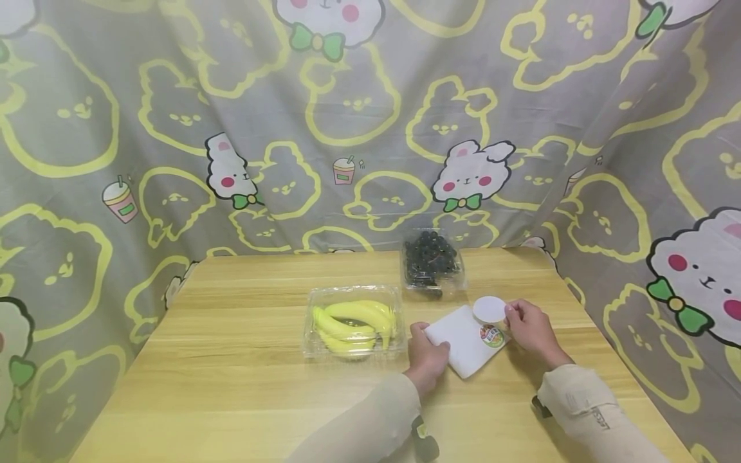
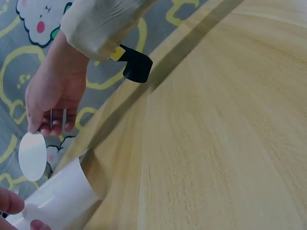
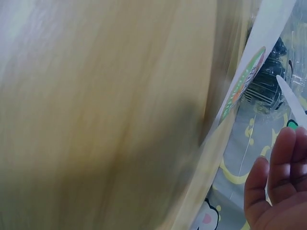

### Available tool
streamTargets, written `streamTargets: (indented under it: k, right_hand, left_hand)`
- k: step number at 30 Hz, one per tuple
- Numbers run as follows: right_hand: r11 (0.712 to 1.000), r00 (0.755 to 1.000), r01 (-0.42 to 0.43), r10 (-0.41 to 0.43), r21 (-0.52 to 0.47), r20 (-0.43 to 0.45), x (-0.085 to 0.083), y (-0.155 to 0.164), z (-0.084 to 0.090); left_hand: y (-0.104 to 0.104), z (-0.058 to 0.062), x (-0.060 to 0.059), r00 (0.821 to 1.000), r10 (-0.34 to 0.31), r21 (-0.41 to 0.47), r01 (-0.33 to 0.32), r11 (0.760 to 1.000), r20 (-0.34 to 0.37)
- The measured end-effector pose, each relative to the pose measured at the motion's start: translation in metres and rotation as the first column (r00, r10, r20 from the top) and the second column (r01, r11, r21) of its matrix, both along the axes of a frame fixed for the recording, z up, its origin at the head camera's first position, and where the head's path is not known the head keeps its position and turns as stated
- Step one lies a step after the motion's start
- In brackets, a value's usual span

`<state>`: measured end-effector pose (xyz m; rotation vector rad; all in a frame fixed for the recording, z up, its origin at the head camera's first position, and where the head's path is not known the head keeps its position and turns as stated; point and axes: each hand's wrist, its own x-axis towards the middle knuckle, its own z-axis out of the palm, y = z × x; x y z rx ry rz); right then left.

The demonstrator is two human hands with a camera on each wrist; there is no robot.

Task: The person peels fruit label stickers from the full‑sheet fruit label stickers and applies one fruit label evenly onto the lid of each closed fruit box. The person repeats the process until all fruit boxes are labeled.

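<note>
A white sheet (image 1: 460,341) lies on the wooden table (image 1: 243,379), with a round colourful sticker (image 1: 492,335) at its right corner. My left hand (image 1: 427,339) grips the sheet's left edge, thumb on top. My right hand (image 1: 512,315) pinches a round white disc (image 1: 489,309) just above the sheet's far corner. The left wrist view has the disc (image 2: 32,155) hanging from the right hand's fingertips (image 2: 48,127) over the sheet (image 2: 57,199). In the right wrist view the sheet's stickered edge (image 3: 242,84) and the disc's rim (image 3: 291,101) show edge-on.
A clear clamshell of yellow bananas (image 1: 354,321) sits just left of my left hand. A clear box of dark berries (image 1: 431,263) stands behind the sheet. A patterned cloth (image 1: 359,116) hangs round the table's back and sides.
</note>
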<state>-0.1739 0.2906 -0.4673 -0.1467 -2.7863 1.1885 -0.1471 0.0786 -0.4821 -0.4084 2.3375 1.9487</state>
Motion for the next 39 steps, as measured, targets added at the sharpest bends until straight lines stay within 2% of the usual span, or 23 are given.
streamTargets:
  k: [10,13,17,23,29,39]
  right_hand:
    - [1.0,0.999,-0.021,0.021,0.006,-0.029,0.001,-0.004,0.003]
    - [1.0,0.999,-0.026,0.026,0.004,-0.034,0.002,-0.005,0.004]
    - [0.999,0.998,-0.035,0.035,0.001,-0.042,0.001,-0.006,0.005]
    - [0.999,0.998,-0.045,0.045,-0.011,-0.045,0.001,-0.008,0.005]
    - [0.997,0.998,-0.063,0.062,-0.05,-0.032,0.002,-0.01,0.007]
    - [0.996,0.996,-0.074,0.072,-0.046,-0.045,0.002,-0.012,0.01]
  left_hand:
    - [-0.001,0.002,0.002,0.999,0.042,-0.016,-0.042,0.999,0.0]
    - [-0.001,0.001,0.002,0.999,0.042,0.014,-0.042,0.999,-0.001]
    - [0.0,0.001,0.001,1.0,0.021,0.058,-0.022,0.998,0.007]
    - [0.001,0.003,0.001,0.999,-0.012,0.078,0.008,0.997,0.042]
    - [0.002,0.005,0.001,0.998,-0.043,0.127,0.037,0.991,0.044]
    - [0.003,0.011,-0.001,0.997,-0.07,0.245,0.057,0.968,0.044]
